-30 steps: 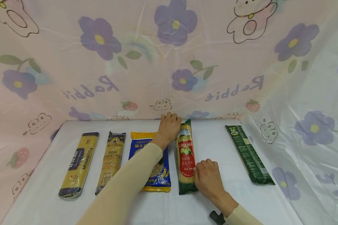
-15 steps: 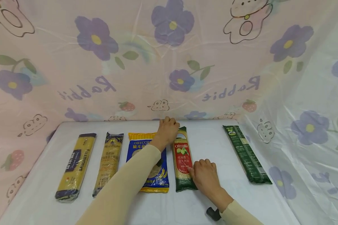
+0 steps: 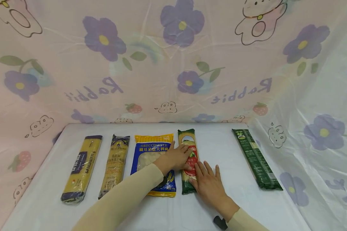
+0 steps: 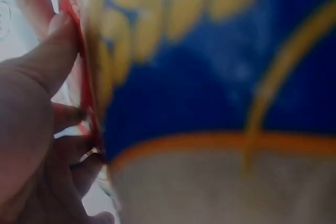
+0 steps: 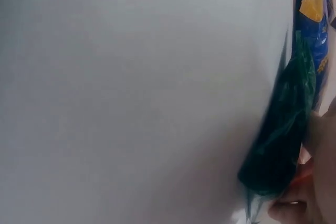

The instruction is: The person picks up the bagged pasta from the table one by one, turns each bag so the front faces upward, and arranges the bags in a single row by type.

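A green-ended pack of spaghetti with a red label lies lengthwise on the white table. My left hand rests across its middle with extended fingers, covering part of the label. My right hand touches its lower right side, fingers straight and slightly spread. Just left lies a blue and yellow bag of orecchiette, partly behind my left wrist. In the left wrist view, the blue bag fills most of the picture beside my hand. The right wrist view catches the pack's green end next to my fingers.
Further left lie a yellow spaghetti pack with dark ends and a brown-gold pasta pack. A dark green pack lies slantwise at the right. A patterned curtain stands behind the white table.
My left hand has come from the spaghetti pack's top end down to its middle. Fingers of both hands have straightened. The pack has shifted slightly left, towards the orecchiette bag.
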